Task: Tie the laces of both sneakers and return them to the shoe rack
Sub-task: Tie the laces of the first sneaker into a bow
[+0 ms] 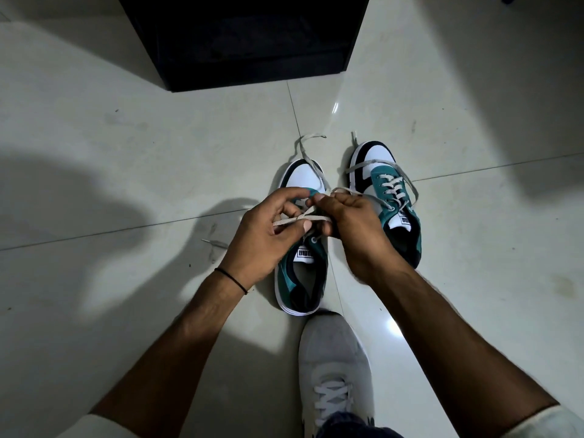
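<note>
Two teal, white and black sneakers stand side by side on the tiled floor, toes pointing away from me. Over the left sneaker (301,276) my left hand (268,232) pinches a strand of its off-white lace (311,165), which crosses in front of my thumb. My right hand (350,222) grips the other strand, fingers curled, touching my left hand. One lace end trails past the toe. The right sneaker (392,197) lies untouched, its lace loose across the toe and sides.
A black shoe rack (240,39) stands on the floor just beyond the sneakers. My own foot in a grey sneaker (335,368) is planted right behind the left sneaker. Pale glossy tiles (126,137) stretch to both sides.
</note>
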